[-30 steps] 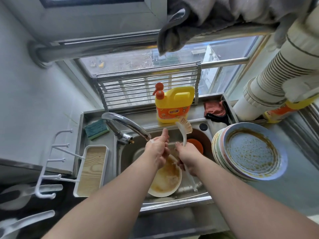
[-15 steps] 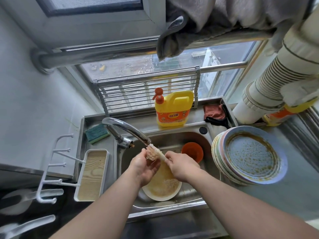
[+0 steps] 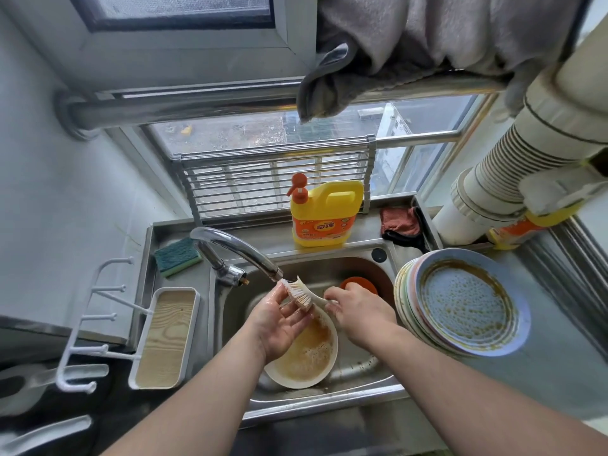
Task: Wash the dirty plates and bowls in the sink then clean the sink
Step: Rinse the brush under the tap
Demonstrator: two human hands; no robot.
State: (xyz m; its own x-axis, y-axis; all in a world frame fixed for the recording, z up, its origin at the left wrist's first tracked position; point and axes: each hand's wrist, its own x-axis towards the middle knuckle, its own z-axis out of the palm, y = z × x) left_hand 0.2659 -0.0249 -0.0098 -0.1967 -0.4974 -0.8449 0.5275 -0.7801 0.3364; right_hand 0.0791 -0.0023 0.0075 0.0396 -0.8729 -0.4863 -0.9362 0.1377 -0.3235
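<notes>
Under the tap (image 3: 237, 248), my right hand (image 3: 360, 312) grips the brush (image 3: 301, 292); my left hand (image 3: 279, 324), fingers loosely spread, touches its bristles above the dirty bowl (image 3: 306, 360) near the sink's (image 3: 329, 398) front edge, plates (image 3: 460, 301) crowding its right rim.

One brush (image 3: 301, 292), one bowl (image 3: 307, 360), one orange bowl (image 3: 358, 283), one plate stack (image 3: 460, 299) right of the right hand (image 3: 358, 312), one sponge (image 3: 177, 256), one detergent jug (image 3: 325, 213).
</notes>
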